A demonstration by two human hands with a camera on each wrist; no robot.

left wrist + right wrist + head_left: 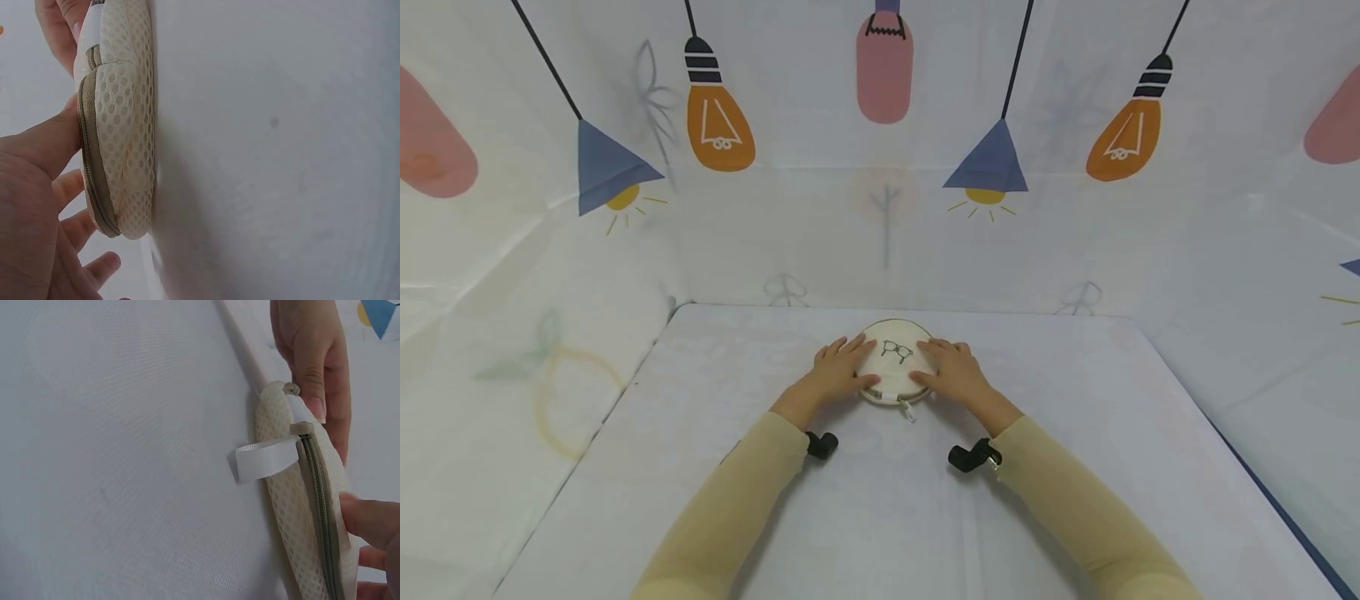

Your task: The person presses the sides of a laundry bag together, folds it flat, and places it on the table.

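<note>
A round cream zip pouch [895,371] lies flat on the table near its back edge. Dark outlined figures mark its lid, and mesh [125,125] covers its side. A brown zipper [322,519] runs round the rim, with a white ribbon tab [265,459] sticking out at the front. My left hand [833,375] rests on the pouch's left side, fingers spread and thumb on the lid's edge. On the right side my right hand [957,371] touches the lid in the same way, fingers extended. The zipper looks closed where it shows.
A white cloth covers the table [895,517]. Behind it hangs a white backdrop [820,225] printed with lamps and bulbs. Black wrist cameras, one on the left [822,445] and one on the right [972,456], stick out inward from the beige sleeves.
</note>
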